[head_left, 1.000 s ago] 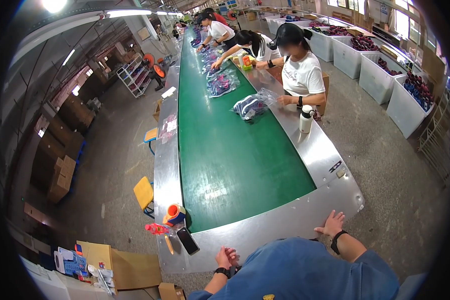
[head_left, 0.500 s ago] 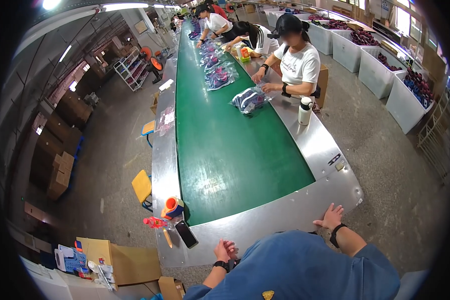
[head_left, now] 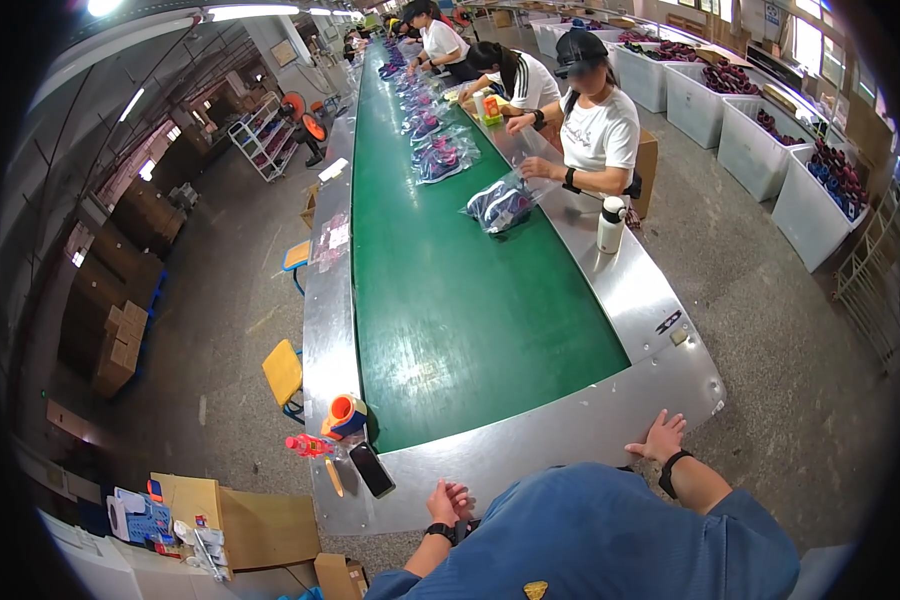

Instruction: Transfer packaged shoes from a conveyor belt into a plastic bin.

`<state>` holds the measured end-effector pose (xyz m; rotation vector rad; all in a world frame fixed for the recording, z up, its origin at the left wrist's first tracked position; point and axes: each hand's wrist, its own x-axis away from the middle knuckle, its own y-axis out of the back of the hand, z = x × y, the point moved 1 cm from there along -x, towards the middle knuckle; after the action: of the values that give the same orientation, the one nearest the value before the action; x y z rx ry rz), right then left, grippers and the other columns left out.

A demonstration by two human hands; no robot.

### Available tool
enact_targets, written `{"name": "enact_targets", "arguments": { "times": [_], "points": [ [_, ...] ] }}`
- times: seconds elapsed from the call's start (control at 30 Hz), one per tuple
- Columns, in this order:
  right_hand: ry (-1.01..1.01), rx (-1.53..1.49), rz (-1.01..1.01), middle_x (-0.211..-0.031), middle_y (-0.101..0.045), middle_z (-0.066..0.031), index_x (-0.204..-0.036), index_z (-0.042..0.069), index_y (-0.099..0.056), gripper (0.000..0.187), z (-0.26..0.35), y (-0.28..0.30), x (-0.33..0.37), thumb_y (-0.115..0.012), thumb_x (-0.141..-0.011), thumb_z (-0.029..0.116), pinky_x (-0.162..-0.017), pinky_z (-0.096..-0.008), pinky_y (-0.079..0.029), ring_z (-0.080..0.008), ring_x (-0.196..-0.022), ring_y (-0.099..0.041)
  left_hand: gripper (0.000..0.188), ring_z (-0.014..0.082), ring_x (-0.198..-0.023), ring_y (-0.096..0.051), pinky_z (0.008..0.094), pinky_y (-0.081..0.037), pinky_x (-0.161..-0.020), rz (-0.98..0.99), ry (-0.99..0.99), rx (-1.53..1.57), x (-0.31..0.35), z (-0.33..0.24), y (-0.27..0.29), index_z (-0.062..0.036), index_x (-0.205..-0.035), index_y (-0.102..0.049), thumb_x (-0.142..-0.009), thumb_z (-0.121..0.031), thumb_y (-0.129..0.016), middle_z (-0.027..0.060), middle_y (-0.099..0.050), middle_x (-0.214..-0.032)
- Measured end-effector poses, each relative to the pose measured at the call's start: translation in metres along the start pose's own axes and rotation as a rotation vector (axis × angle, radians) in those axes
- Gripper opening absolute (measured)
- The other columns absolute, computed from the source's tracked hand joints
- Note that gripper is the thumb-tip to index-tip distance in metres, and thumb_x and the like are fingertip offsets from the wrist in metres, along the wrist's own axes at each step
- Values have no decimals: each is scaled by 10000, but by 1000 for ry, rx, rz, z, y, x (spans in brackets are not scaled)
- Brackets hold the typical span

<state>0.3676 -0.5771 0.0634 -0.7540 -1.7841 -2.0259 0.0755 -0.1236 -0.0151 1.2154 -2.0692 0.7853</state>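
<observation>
My right hand (head_left: 658, 437) lies flat on the near edge of the metal table rim (head_left: 530, 430), its fingers spread and holding nothing. Left of my body, my left hand (head_left: 449, 502) rests at the same rim, palm partly turned up and fingers loosely bent, with nothing visible in it. Nearest to that hand is a black phone (head_left: 371, 470) lying on the metal. Beside the phone are an orange-handled slim tool (head_left: 334, 478), a blue and orange tape dispenser (head_left: 344, 416) and a red-labelled bottle (head_left: 308, 445). The green conveyor belt (head_left: 460, 330) stretches away from me.
Bagged shoes (head_left: 500, 207) lie on the belt, where a co-worker (head_left: 597, 130) handles a clear bag; others work beyond. A white bottle (head_left: 611, 225) and small scissors (head_left: 668, 322) are on the right rim. White bins (head_left: 760, 150) of shoes stand right, a yellow stool (head_left: 283, 370) left.
The co-worker's hands have shifted, lifting the clear bag's open end near the belt's right edge. The bagged shoes there moved slightly toward me. My hands stay in place.
</observation>
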Motion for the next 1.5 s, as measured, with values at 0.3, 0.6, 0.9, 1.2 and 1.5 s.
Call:
{"name": "enact_targets", "arguments": {
  "times": [0.3, 0.6, 0.9, 1.2, 1.5],
  "points": [
    [6, -16, -9, -1605, -15, -464, -1615, -54, -18, 1509, 0, 0, 1, -919, -621, 637, -1217, -623, -229, -591, -1524, -68, 414, 189, -606, -621, 300, -537, -524, -17, 2, -1, 1, -1, -2, -13, -1031, -588, -1053, -426, -562, 161, -715, -902],
    [3, -28, -4, -1608, -9, -459, -1614, -54, -16, 1499, 1, 0, 1, -922, -628, 621, -1213, -629, -236, -587, -1527, -55, 417, 188, -602, -618, 294, -539, -518, -4, 6, 13, 1, -1, -1, -15, -1031, -584, -1054, -430, -560, 158, -715, -902],
    [-3, -25, 2, -1614, -3, -450, -1617, -47, -16, 1503, 0, 1, 0, -923, -625, 626, -1214, -621, -248, -579, -1532, -51, 415, 188, -607, -623, 297, -545, -523, -6, 5, 21, -4, 3, 1, -21, -1020, -591, -1049, -434, -573, 150, -712, -889],
    [21, 1, 7, -1595, -23, -480, -1609, -71, -14, 1511, 1, 5, 3, -896, -630, 667, -1217, -619, -233, -605, -1519, -62, 397, 169, -577, -569, 298, -524, -513, -13, 15, 42, 5, -1, -4, -17, -1034, -582, -1057, -413, -561, 141, -695, -895],
    [7, -8, 16, -1603, -8, -471, -1611, -68, -8, 1498, 3, 2, 0, -903, -643, 645, -1223, -618, -218, -601, -1522, -49, 395, 171, -595, -597, 285, -521, -523, -23, 35, 42, -2, 1, 0, -33, -1020, -599, -1052, -426, -568, 136, -706, -888]
  ]
}}
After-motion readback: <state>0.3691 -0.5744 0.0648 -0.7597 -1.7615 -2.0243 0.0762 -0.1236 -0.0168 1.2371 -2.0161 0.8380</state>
